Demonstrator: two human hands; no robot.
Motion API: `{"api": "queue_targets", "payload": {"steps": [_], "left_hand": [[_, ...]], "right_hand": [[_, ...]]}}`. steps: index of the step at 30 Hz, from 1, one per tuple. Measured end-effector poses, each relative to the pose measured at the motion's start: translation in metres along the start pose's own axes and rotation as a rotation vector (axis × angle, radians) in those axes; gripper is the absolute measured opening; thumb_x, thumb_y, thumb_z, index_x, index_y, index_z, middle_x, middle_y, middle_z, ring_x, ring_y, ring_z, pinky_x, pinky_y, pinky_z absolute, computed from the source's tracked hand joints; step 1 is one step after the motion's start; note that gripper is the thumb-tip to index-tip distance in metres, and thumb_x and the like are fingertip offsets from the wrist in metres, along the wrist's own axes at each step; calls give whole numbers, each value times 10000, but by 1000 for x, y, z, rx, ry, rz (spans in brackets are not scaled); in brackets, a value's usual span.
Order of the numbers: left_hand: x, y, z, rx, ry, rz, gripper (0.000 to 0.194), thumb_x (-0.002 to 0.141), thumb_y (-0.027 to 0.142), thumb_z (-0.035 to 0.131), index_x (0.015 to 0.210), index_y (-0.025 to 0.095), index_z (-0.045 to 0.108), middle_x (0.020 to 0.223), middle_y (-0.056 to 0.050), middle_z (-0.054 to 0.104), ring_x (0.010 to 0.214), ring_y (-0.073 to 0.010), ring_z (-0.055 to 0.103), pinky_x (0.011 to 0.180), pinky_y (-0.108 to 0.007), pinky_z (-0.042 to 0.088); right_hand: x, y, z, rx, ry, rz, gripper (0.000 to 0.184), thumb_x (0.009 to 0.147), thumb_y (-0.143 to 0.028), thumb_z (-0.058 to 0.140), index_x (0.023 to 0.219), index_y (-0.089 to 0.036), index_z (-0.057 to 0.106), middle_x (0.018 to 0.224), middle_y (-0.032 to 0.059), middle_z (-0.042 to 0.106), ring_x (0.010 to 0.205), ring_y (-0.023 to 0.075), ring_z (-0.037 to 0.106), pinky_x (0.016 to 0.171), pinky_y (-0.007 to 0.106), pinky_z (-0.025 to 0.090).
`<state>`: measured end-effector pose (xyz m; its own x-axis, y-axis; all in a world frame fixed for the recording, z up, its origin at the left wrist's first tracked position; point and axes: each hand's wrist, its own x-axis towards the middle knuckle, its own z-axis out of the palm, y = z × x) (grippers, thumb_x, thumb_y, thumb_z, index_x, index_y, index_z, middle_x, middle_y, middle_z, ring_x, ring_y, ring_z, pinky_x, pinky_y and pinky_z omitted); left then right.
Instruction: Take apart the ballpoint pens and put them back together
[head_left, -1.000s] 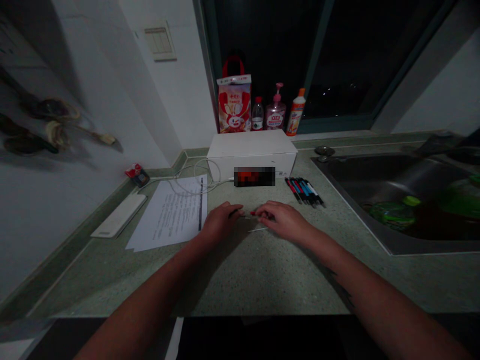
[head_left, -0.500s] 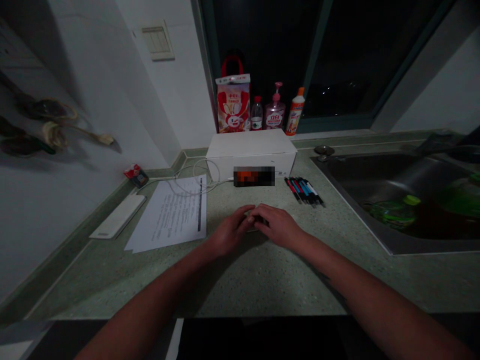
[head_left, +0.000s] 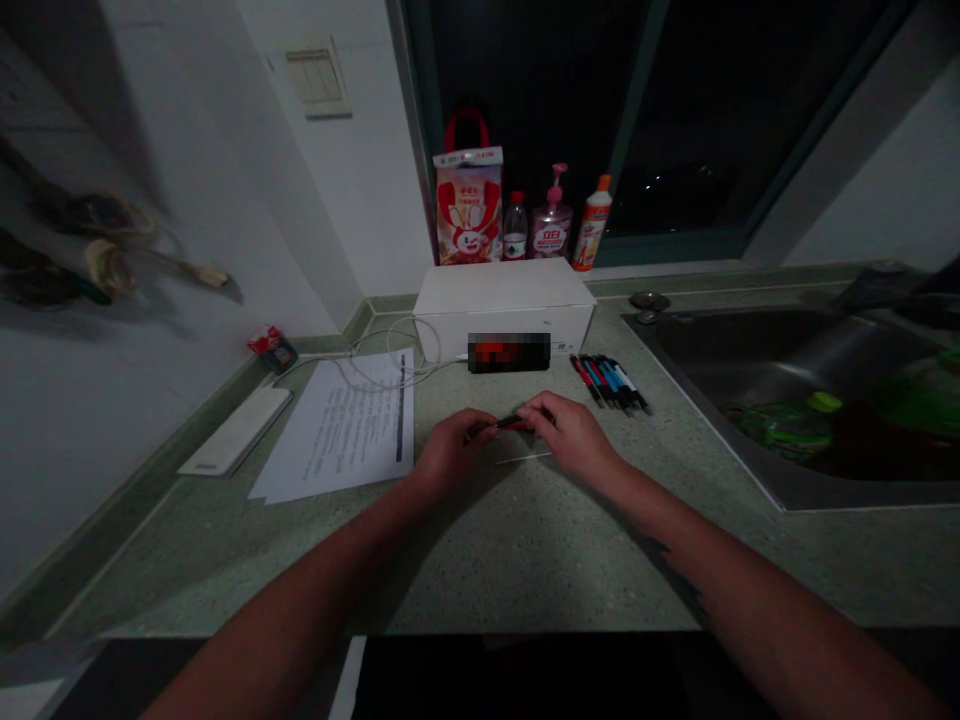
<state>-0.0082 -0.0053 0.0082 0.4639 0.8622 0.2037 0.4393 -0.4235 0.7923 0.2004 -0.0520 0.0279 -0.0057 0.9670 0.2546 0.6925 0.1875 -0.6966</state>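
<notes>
Black-and-red pen (head_left: 514,423) lies roughly level between your two hands, a little below the middle of the frame, and looks lifted just off the speckled green countertop (head_left: 525,560). Your left hand (head_left: 454,452) comes in from the lower left with its fingers closed around the pen's left end. Your right hand (head_left: 566,435) comes in from the lower right, its fingertips (head_left: 538,407) bearing on the right end. Both hands are narrow and close together, not spread, though the dim light and your fingers hide exactly where each one meets the barrel. Keep the pinch out at your fingertips and the barrel level, so it stays steady and in sight. A thin pale stick (head_left: 523,458) lies on the counter just below the pen. A row of pens (head_left: 609,383) sits to the upper right of your hands, a printed paper sheet (head_left: 337,425) lies to their left, and a white box (head_left: 504,310) stands ahead.
</notes>
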Motion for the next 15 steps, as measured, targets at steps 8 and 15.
{"api": "queue_targets", "payload": {"steps": [8, 15], "left_hand": [[-2, 2, -2, 30, 33, 17, 172, 923, 282, 582, 935, 180, 721, 876, -71, 740, 804, -216, 675, 773, -386, 544], [-1, -1, -2, 28, 27, 8, 156, 927, 273, 579, 931, 193, 712, 859, -57, 737, 803, -209, 679, 769, -377, 544]], "right_hand": [[-1, -3, 2, 40, -159, -38, 325, 1028, -287, 461, 800, -208, 679, 743, 15, 719, 697, 160, 658, 718, 294, 464], [-3, -5, 1, 11, -114, -79, 154, 952, -239, 604, 1062, -224, 710, 955, 40, 757, 853, 182, 685, 756, 299, 482]]}}
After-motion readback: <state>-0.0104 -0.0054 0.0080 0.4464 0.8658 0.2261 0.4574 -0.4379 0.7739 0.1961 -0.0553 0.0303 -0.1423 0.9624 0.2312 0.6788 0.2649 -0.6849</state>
